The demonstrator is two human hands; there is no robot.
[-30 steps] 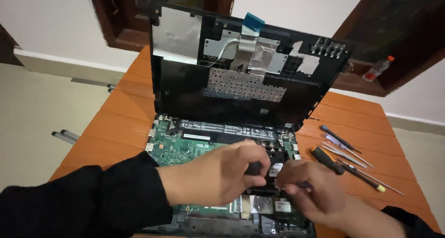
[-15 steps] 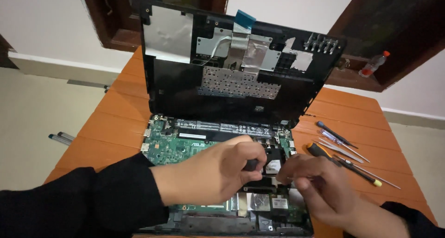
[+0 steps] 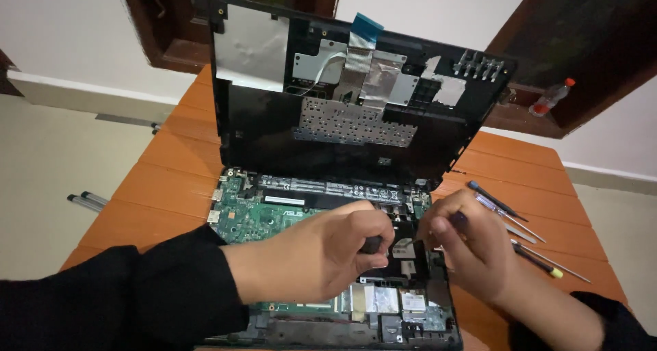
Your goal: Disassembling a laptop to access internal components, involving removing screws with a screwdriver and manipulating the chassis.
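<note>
Head view: both hands crowded over laptop base.

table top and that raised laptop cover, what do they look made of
Table: looks like wood, orange-brown, smooth satin finish; plank seams show. Raised laptop cover: apparently black plastic, faintly glossy, with dull silver foil patches that crinkle like metal tape.

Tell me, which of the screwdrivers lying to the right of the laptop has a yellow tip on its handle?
The nearest one, the black-handled screwdriver lying closest to the right hand. The other screwdrivers beyond it show no yellow.
</note>
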